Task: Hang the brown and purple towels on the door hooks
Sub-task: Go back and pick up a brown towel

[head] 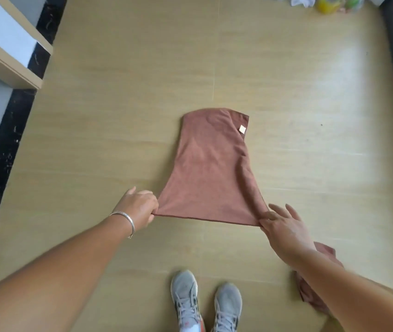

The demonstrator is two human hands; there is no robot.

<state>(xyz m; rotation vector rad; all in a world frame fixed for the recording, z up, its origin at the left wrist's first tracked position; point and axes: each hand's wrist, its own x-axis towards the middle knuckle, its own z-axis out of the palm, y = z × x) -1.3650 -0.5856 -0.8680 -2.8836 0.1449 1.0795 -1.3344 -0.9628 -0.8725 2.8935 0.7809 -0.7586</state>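
Both forearms reach out from the bottom edge, over a tan wood-look floor (118, 116). Brown towel (209, 173) is held stretched above the floor middle, near edge taut between the hands, far end hanging away with a small pale tag (242, 129) at its far right corner. Left hand (140, 207) pinches the near left corner, fingers curled on the cloth; a silver bangle (128, 222) sits on that wrist. Right hand (284, 228) holds the near right corner with the thumb, other fingers spread straight. More brownish cloth (320, 279) shows under the right forearm near the floor's bottom right corner; cannot tell if it is a separate towel. Grey sneakers (205, 300) stand at the bottom edge. Black stone strip (6, 140) runs along the floor's left edge. Yellow and white clutter (324, 3) sits at the top right corner.
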